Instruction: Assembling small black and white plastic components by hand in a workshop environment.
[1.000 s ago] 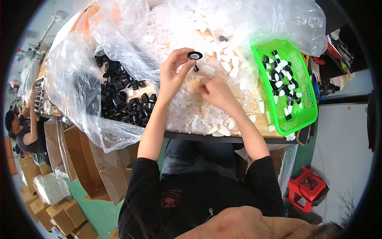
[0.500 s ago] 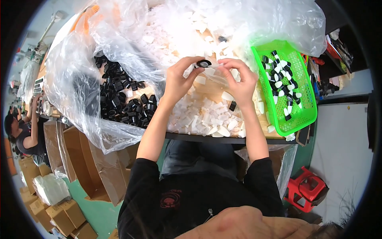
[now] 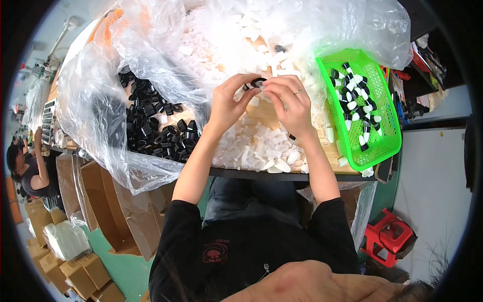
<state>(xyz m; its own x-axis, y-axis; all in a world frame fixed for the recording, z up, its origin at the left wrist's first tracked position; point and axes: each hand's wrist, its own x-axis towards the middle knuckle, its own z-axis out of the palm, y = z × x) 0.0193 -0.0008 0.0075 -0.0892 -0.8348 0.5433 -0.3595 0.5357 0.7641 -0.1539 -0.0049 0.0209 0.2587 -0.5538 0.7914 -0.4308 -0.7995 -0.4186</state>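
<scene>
Over the middle of the table, my left hand (image 3: 229,103) grips a black plastic cap (image 3: 257,82) by its side, its round opening partly showing. My right hand (image 3: 292,103) is closed, fingertips pressed together at that opening around a small translucent plastic piece, mostly hidden by the fingers. Below my hands is a loose pile of translucent and white plastic pieces (image 3: 256,148). To the left, many black caps (image 3: 156,126) lie in a spread-out clear plastic bag (image 3: 95,116).
On the right, a green basket (image 3: 390,133) holds several black-and-white pieces (image 3: 352,105). More clear bagging (image 3: 362,30) covers the table's far side. Open cardboard boxes (image 3: 108,206) stand lower left, a red stool (image 3: 388,236) lower right. Another person (image 3: 37,173) is at far left.
My right hand has moved left, bringing the translucent piece to the black cap in my left hand. The left hand has barely moved. The person at far left has shifted an arm.
</scene>
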